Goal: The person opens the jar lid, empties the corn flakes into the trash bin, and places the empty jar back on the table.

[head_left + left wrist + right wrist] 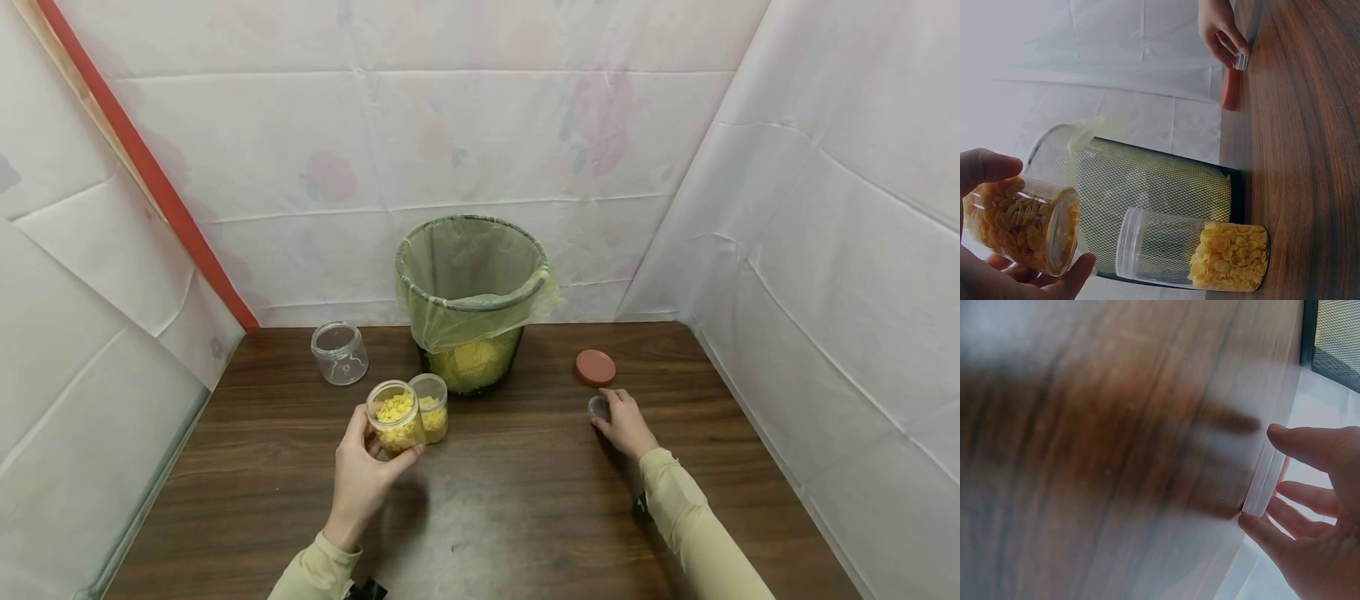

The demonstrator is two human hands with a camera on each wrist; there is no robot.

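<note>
My left hand (367, 471) grips a clear jar (396, 423) of yellow flakes, lifted off the table, its mouth uncovered. The left wrist view has this jar (1019, 222) lying sideways between thumb and fingers, as that camera is turned. Just behind it stands a second clear jar (432, 407), partly filled with similar flakes (1229, 256). Over on the right, my right hand (627, 423) pinches a small clear lid (598, 408) by its edge, low at the tabletop. The right wrist view shows thumb and fingers at opposite sides of the lid (1263, 478).
A mesh waste bin (510, 354) with a yellowish liner stands at the back centre. An empty clear jar (340, 358) is left of it. A reddish lid (595, 367) lies just beyond my right hand. White sheeting (480, 142) encloses the wooden table (510, 517).
</note>
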